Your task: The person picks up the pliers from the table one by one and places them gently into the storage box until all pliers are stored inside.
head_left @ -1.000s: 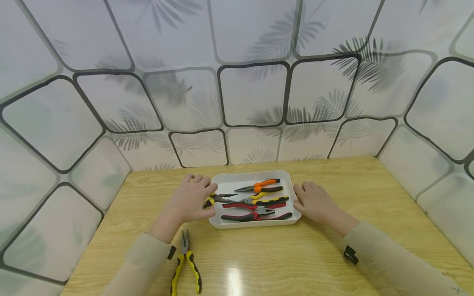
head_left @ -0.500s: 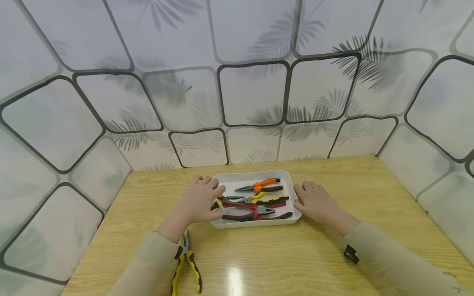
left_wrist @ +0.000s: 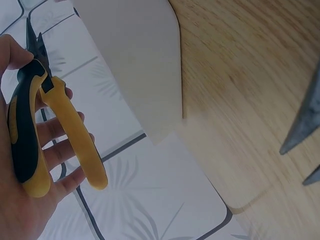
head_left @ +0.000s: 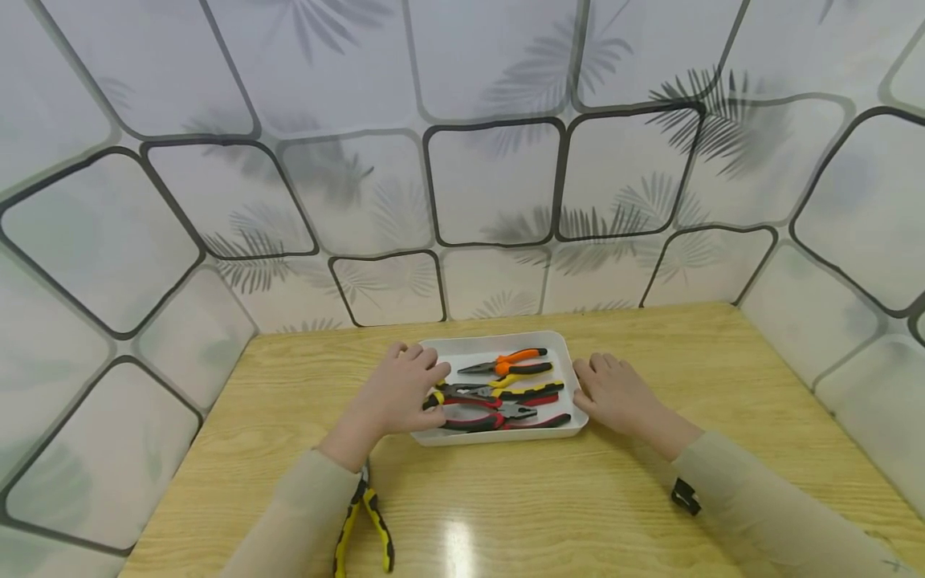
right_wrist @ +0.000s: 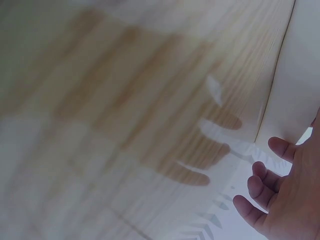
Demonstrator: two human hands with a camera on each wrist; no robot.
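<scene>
My left hand [head_left: 396, 395] holds yellow-and-black long-nose pliers [left_wrist: 75, 131] over the left end of a white tray [head_left: 499, 437]. In the left wrist view the handles stand slightly spread in the palm, thumb near the pivot. Inside the tray lie orange-and-black long-nose pliers [head_left: 502, 367], yellow-and-black pliers [head_left: 531, 394] and red-and-black pliers [head_left: 480, 421], partly overlapping. The held pliers' jaws reach above these tools; contact cannot be told. My right hand [head_left: 617, 395] rests at the tray's right edge, fingers loosely bent in the right wrist view.
Another pair of yellow-and-black pliers [head_left: 379, 522] lies spread on the wooden table [head_left: 549, 506], its jaws partly hidden by my left wrist. A patterned wall covering [head_left: 491, 185] stands behind the table and along both sides.
My left hand has moved right with the held pliers, further over the tray. My right hand stays at the tray's right edge.
</scene>
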